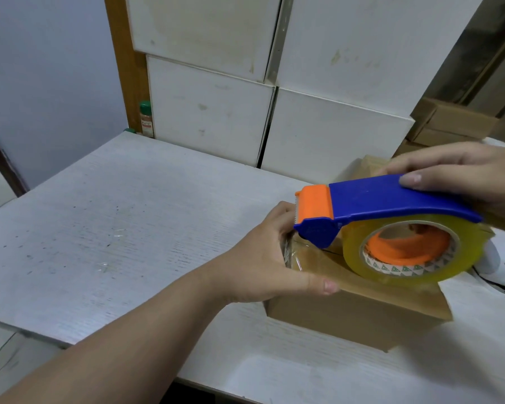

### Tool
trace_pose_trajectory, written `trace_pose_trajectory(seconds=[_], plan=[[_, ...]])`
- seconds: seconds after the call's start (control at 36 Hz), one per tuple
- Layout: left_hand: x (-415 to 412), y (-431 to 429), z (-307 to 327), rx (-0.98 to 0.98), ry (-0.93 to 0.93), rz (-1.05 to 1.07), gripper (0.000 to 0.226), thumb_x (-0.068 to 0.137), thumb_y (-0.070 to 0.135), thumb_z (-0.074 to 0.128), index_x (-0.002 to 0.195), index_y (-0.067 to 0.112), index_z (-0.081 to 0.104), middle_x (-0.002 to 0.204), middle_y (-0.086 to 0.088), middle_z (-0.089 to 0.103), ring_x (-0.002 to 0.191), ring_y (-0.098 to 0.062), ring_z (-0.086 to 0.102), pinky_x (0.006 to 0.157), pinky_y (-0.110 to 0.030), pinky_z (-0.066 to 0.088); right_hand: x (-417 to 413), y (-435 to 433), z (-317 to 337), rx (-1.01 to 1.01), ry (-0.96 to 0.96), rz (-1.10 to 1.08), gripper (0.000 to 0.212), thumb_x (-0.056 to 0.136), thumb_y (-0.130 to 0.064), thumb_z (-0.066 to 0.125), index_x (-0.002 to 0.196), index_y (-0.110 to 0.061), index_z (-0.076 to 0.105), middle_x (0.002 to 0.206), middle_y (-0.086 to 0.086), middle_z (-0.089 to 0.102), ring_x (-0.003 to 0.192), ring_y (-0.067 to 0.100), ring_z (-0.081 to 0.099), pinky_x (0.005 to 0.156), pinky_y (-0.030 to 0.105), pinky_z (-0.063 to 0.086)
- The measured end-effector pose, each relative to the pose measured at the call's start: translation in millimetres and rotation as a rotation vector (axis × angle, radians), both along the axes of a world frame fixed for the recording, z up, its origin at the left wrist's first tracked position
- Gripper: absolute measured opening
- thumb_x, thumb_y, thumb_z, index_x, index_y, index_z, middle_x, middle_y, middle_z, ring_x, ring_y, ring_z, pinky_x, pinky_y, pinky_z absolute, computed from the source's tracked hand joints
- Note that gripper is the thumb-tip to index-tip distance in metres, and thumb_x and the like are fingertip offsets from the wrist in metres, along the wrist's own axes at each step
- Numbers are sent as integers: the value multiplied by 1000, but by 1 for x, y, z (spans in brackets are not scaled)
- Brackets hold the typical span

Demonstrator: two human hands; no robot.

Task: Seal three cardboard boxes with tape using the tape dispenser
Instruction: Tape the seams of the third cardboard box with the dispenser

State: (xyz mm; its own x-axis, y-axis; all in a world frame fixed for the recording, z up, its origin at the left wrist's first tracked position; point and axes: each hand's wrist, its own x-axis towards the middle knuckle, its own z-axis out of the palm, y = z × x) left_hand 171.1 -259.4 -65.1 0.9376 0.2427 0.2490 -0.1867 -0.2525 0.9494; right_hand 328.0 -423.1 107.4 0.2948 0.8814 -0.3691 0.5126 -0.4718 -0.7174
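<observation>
One cardboard box (356, 307) sits near the worktop's (99, 228) front edge, left hand (263, 258) clasping its end, right hand (464, 173) gripping one tape dispenser (391, 199) over it.

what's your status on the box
Left hand grips box end. Right hand holds tape dispenser over box top. Nothing seen in the way.

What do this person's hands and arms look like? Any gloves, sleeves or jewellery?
Both are bare. The left hand has no glove and no visible ring, and its visible nail is cut short. The left forearm shows no sleeve, watch or band up to the frame's edge. The right hand is also gloveless, with no ring in view; little beyond its wrist shows.
</observation>
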Motion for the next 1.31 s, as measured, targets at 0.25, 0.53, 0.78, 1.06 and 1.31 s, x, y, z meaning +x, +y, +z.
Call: trace_pose_trajectory(seconds=[0.25,0.53,0.78,1.06,1.31], plan=[[1,0,-3,-4,16,9,76,76,22,92,133,51,50,141,9,53,129,-6,57,103,-27,53,10,23,2,-101,-52,42,49,71,-47,73,120,-48,71,122,-2,76,104,28,76,83,44,61],[3,0,-6,-42,98,-37,83,79,28,89,147,37,43,146,9,50,132,-6,55,107,-33,51,9,27,-3,-44,-62,52,56,58,-62,76,111,-45,78,107,-3,82,91,20,80,62,22,61],[9,-10,-18,-214,36,-53,90,74,16,81,152,24,39,149,-13,45,135,-26,54,109,-50,49,5,26,-3,-49,-94,43,40,76,-52,82,115,-42,77,108,-6,81,95,18,79,72,28,63],[8,-11,-16,-165,-26,-23,83,70,13,80,142,37,45,139,1,44,130,-12,53,102,-28,47,8,25,3,-115,-185,101,41,74,-62,77,111,-45,77,103,-9,82,89,16,80,78,37,62],[9,-10,-16,-124,-18,-27,88,65,29,82,144,25,44,139,0,42,131,-12,51,102,-25,48,20,15,6,-156,-168,124,63,56,-74,77,113,-49,75,103,-8,82,88,19,80,66,28,63]])
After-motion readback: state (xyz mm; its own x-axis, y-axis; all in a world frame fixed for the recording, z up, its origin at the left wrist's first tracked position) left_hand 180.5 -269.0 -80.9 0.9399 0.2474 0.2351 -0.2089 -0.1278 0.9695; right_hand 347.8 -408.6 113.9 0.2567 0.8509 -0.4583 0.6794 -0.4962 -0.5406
